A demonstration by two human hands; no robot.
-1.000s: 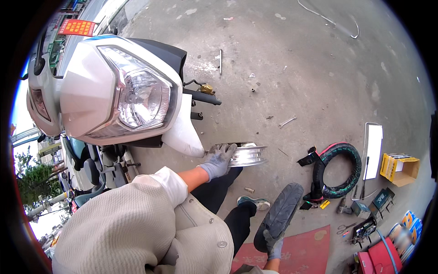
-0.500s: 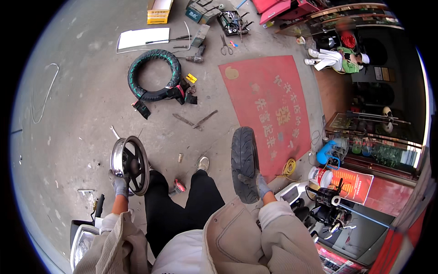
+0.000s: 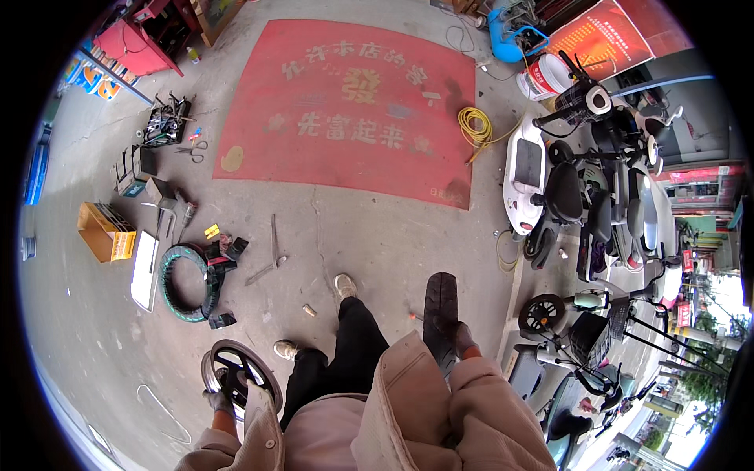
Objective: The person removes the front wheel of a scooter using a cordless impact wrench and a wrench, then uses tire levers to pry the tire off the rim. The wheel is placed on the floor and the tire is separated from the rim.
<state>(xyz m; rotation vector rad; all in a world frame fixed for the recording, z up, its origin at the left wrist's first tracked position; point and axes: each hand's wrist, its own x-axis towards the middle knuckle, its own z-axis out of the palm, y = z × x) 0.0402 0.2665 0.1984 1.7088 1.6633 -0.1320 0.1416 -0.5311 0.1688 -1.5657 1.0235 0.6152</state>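
Note:
My left hand (image 3: 218, 401), in a grey glove, is closed on the edge of a wheel rim (image 3: 240, 372) with dark spokes and a silvery band, held low at my left side. On the other side, my gloved right hand (image 3: 465, 344) grips a black tyre (image 3: 441, 310) with worn-looking tread, seen nearly edge-on. The tyre's lower part is partly hidden by my hand and jacket. Another tyre (image 3: 168, 286), with green marks around it, lies flat on the floor ahead of my left hand.
A red mat (image 3: 345, 161) lies ahead, with a coiled yellow hose (image 3: 475, 129) on its right edge. Parked scooters (image 3: 562, 192) line the right side. Hand tools (image 3: 166, 122), a yellow box (image 3: 106, 233) and a white panel (image 3: 145, 271) sit at the left.
My view has swung to the right: the mat and the floor tyre have shifted left, and more scooters have come into sight. Both hands keep hold of the rim and the tyre.

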